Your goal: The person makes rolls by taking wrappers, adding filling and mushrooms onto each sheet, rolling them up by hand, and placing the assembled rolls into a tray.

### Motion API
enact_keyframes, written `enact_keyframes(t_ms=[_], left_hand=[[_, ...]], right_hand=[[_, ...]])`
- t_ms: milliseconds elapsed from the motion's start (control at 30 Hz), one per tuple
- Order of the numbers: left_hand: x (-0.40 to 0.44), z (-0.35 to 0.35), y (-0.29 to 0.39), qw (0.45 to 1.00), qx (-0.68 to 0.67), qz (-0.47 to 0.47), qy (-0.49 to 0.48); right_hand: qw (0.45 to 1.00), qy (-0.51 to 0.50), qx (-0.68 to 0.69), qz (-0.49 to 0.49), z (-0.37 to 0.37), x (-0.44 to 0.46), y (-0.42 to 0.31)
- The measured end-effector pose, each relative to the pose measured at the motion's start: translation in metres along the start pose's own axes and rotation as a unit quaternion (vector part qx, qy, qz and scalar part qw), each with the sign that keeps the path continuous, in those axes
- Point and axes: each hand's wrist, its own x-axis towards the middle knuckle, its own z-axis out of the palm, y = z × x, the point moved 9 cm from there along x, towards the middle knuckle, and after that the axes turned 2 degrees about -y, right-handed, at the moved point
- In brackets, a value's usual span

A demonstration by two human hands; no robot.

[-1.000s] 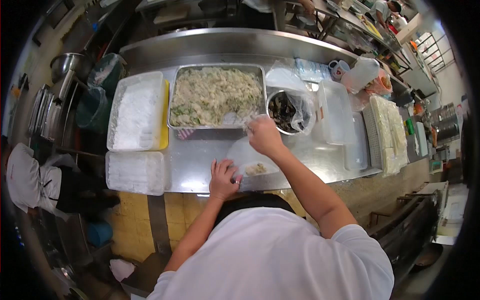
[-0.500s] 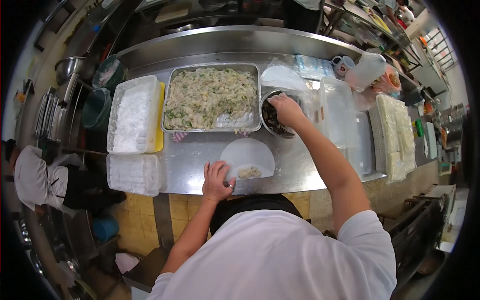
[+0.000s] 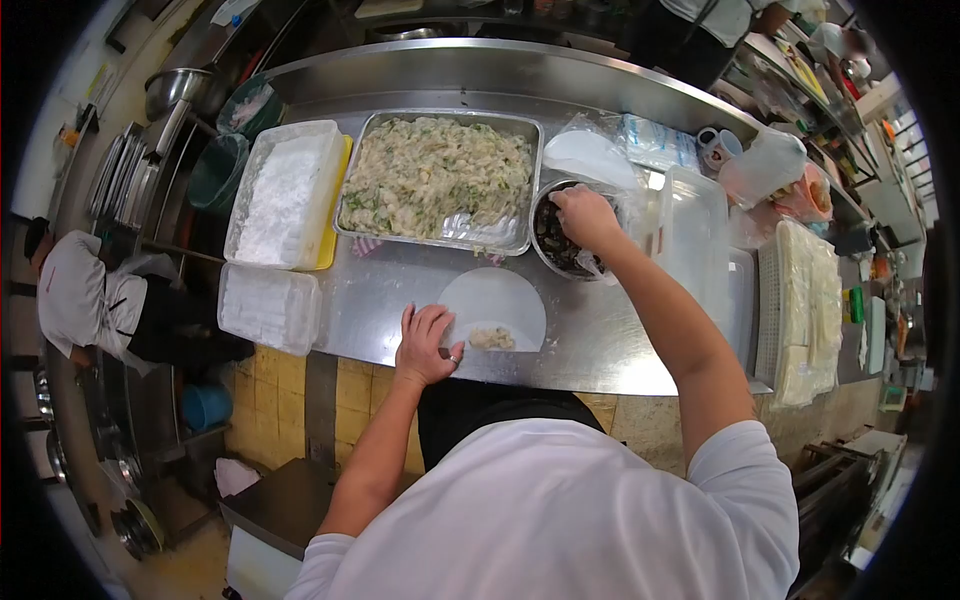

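Observation:
On the steel table lies a thin white round wrapper (image 3: 500, 297) with a straight near edge. A small clump of pale filling (image 3: 491, 339) rests close to that edge. My left hand (image 3: 428, 343) is at the wrapper's left side, fingers spread and touching or nearly touching it. My right hand (image 3: 588, 215) reaches into a round metal bowl (image 3: 537, 240) of dark, shiny pieces (image 3: 556, 248). Its fingers are drawn together, and the tips are partly hidden among the pieces. Beyond the wrapper stands a metal tray (image 3: 440, 243) heaped with pale, green-flecked filling (image 3: 435, 175).
Tubs of white powder (image 3: 285, 195) and white rolls (image 3: 268, 310) stand at left. Clear plastic containers (image 3: 690, 225) and a white basket of wrapped stacks (image 3: 800, 310) are at right. Behind the bowl are more wrappers (image 3: 590, 155) in plastic. Another person (image 3: 95, 295) works at far left.
The camera view has shifted and tilted slightly. My right hand stays in the bowl, its fingers moved a little among the dark pieces. My left hand remains beside the wrapper.

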Motion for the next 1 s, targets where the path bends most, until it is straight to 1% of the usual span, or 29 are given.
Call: enact_keyframes(t_ms=[33, 133, 233, 333, 433, 500, 567, 667, 767, 867, 967, 1000], left_hand=[[0.0, 0.0, 0.0, 1.0, -0.002, -0.001, 0.0], [0.0, 0.0, -0.001, 1.0, -0.005, -0.004, -0.004], [0.001, 0.001, -0.003, 1.0, -0.009, -0.003, -0.006], [-0.004, 0.001, -0.003, 1.0, -0.021, 0.002, 0.003], [-0.004, -0.001, -0.004, 0.999, -0.036, 0.004, 0.013], [-0.004, -0.001, -0.005, 0.999, -0.044, 0.003, 0.016], [-0.004, -0.001, -0.007, 0.999, -0.05, 0.005, 0.011], [-0.006, 0.0, -0.008, 0.998, -0.056, 0.014, 0.02], [-0.007, 0.0, -0.009, 0.998, -0.063, 0.018, 0.02], [-0.008, -0.001, -0.01, 0.997, -0.069, 0.021, 0.026], [-0.007, -0.003, -0.009, 0.997, -0.072, 0.023, 0.027], [-0.007, -0.003, -0.009, 0.997, -0.072, 0.024, 0.025]], right_hand=[[1.0, 0.006, 0.016, 0.021, -0.001, 0.001, 0.004], [1.0, -0.004, -0.021, 0.008, -0.005, 0.002, -0.001], [0.998, 0.044, 0.007, 0.05, -0.02, 0.001, -0.002], [0.973, 0.147, 0.095, 0.149, -0.06, -0.018, -0.008], [0.952, 0.107, 0.237, 0.161, -0.054, -0.049, -0.046], [0.94, 0.032, 0.304, 0.152, -0.039, -0.078, -0.099], [0.917, -0.021, 0.371, 0.144, 0.002, -0.105, -0.14], [0.901, -0.05, 0.406, 0.143, 0.032, -0.124, -0.182], [0.959, -0.002, 0.271, 0.086, 0.049, -0.134, -0.187], [0.973, 0.001, 0.224, 0.063, 0.039, -0.136, -0.195], [0.986, -0.006, 0.166, 0.016, 0.044, -0.133, -0.207], [0.989, -0.009, 0.148, 0.02, 0.042, -0.131, -0.21]])
